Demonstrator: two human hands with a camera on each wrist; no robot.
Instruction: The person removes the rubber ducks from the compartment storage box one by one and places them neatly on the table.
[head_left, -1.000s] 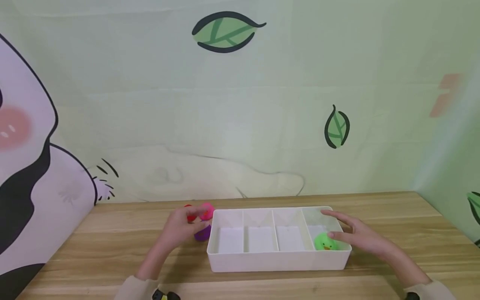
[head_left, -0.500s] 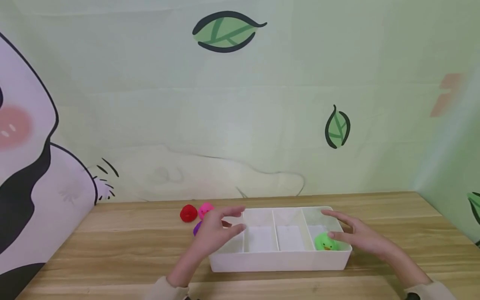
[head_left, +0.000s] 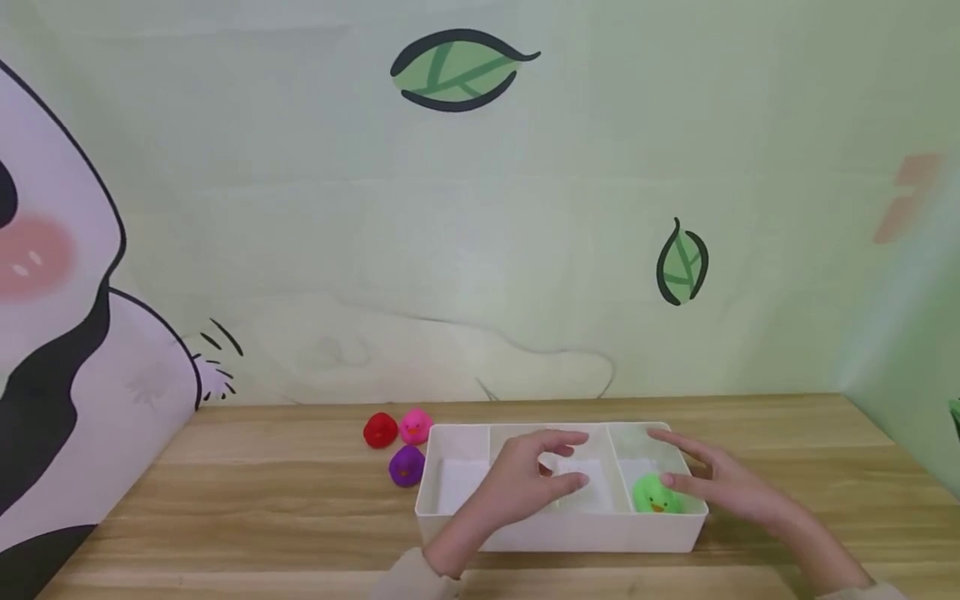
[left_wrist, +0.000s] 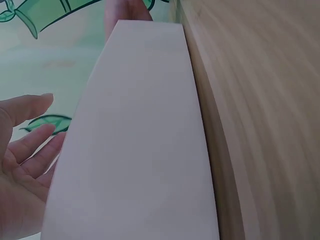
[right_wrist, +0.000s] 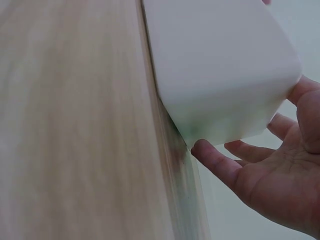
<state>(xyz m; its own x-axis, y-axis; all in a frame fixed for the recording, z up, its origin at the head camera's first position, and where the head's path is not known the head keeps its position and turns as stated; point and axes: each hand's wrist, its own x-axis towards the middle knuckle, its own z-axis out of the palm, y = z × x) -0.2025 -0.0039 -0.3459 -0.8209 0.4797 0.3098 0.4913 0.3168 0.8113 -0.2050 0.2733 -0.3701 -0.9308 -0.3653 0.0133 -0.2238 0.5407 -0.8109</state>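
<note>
A white box (head_left: 585, 533) with a row of compartments stands on the table. My left hand (head_left: 532, 479) hangs over its middle compartments, thumb and fingers apart and holding nothing; the left wrist view shows the same spread hand (left_wrist: 25, 155) beside the box's front wall (left_wrist: 135, 130). At the box's right end, my right hand (head_left: 731, 483) holds the end wall, thumb over the rim and other fingers outside. The right wrist view shows fingertips against that end (right_wrist: 225, 120). A green toy duck (head_left: 654, 495) sits in the rightmost compartment, close to the right thumb.
Left of the box, a red toy duck (head_left: 380, 430), a pink toy duck (head_left: 416, 426) and a purple toy duck (head_left: 407, 466) lie close together on the wooden table (head_left: 262, 500). A printed cloth wall (head_left: 480, 250) rises behind the table.
My left hand has moved right, from beside the ducks on the left to over the box's middle, uncovering the red, pink and purple ducks. My right hand stays at the box's end.
</note>
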